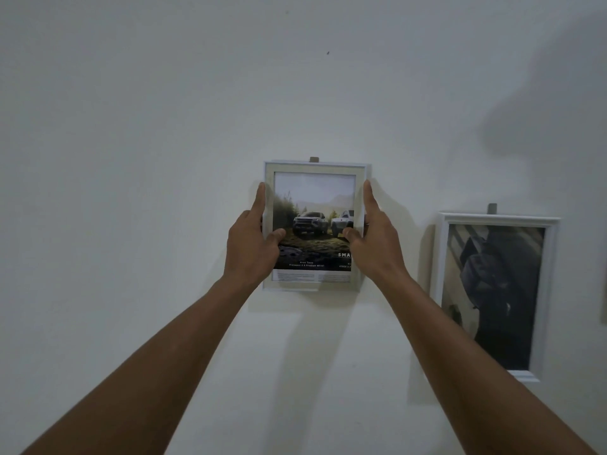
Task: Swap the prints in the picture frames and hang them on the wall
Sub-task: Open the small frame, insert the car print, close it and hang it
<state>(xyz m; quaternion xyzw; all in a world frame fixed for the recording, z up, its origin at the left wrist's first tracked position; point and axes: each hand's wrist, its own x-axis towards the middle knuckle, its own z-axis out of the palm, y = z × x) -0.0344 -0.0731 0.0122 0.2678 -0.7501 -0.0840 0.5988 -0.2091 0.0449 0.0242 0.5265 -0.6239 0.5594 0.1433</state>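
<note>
A pale-framed picture with a print of two off-road cars sits flat against the white wall at centre, a small hanger tab showing above its top edge. My left hand grips its left side, thumb across the glass. My right hand grips the right side the same way, index finger straight up the edge. To the right a second, white-framed picture with a dark print hangs lower on the wall from its own hook.
A small dark mark or nail sits on the wall well above the centre frame. A shadow darkens the upper right of the wall. The edge of another object shows at the far right.
</note>
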